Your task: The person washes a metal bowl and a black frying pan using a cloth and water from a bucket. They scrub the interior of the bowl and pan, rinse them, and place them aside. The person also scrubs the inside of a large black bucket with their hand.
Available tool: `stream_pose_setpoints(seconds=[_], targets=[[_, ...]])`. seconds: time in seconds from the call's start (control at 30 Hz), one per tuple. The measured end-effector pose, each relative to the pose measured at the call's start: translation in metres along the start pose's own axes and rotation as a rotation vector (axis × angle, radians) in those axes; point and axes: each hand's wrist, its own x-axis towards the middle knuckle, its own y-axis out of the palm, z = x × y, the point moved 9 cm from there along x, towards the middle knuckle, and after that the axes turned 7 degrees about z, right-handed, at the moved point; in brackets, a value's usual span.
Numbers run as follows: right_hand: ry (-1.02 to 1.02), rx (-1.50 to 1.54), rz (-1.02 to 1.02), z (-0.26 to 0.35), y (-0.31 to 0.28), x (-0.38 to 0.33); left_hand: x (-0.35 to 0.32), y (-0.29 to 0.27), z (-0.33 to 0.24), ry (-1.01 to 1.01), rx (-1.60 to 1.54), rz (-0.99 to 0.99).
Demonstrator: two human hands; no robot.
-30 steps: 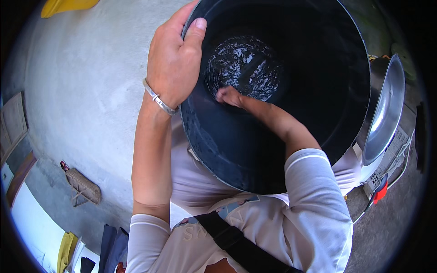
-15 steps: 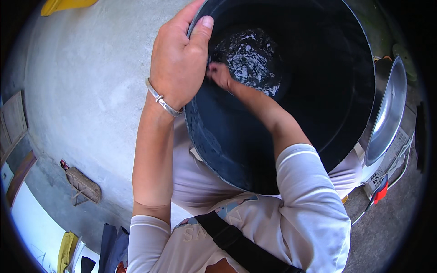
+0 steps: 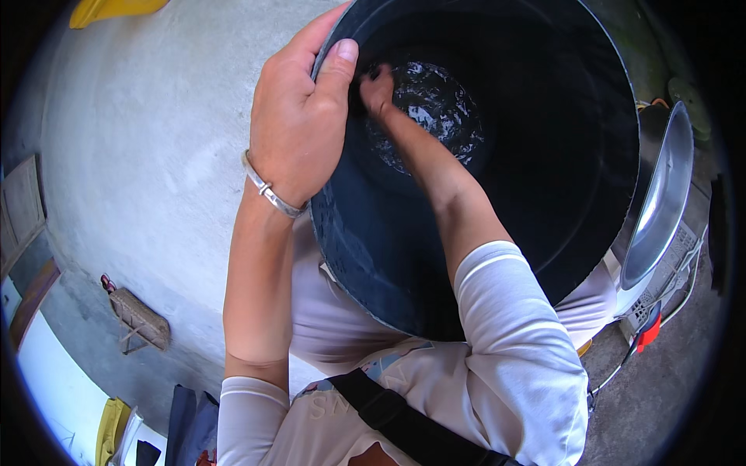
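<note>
A large black bucket, tilted with its mouth toward me, fills the upper middle. My left hand clasps its left rim, thumb inside and fingers round the outside. Deep in the bucket, my right hand is against the left inner wall, above the water's edge. Its fingers are curled and a little blurred; whatever they hold, if anything, blends into the dark wall. Rippling water lies at the bottom, catching bright reflections.
A shiny metal basin stands on edge right of the bucket, near a grey plastic crate with cables and a red object. At the lower left is a small woven stool. Something yellow shows at the top left.
My right hand has moved up along the inner wall, away from me. The bucket's lower rim has shifted slightly toward me, and my left hand has slid a little left with it.
</note>
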Motion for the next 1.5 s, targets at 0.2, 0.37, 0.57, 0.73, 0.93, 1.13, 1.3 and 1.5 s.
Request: stream_pose_setpoints(seconds=[0.2,0.37,0.57,0.73,0.93,1.13,1.3,1.5], targets=[[-0.332,-0.311,0.425,-0.001,0.024,-0.065,0.008,0.002,0.006,-0.036,-0.026,0.034],[-0.166,-1.1,1.314,-0.084,0.014,-0.177,0.002,-0.002,0.001,0.036,0.067,-0.046],[-0.037,-0.355,0.559,0.005,0.03,-0.024,0.003,-0.002,0.003,0.051,0.013,-0.028],[0.101,0.311,-0.039,0.007,-0.03,0.051,0.006,-0.003,0.005,0.032,-0.006,-0.011],[-0.396,-0.479,0.771,-0.023,0.038,-0.103,0.005,-0.001,0.009,0.013,-0.001,-0.033],[0.079,-0.699,1.288,-0.081,0.021,-0.131,0.001,-0.006,0.002,0.037,0.08,-0.036],[-0.097,-0.485,0.649,-0.039,0.027,0.018,0.006,0.005,0.004,0.036,-0.005,0.001],[-0.054,-0.096,0.193,-0.021,-0.01,0.007,0.006,0.009,-0.001,0.004,-0.041,0.037]])
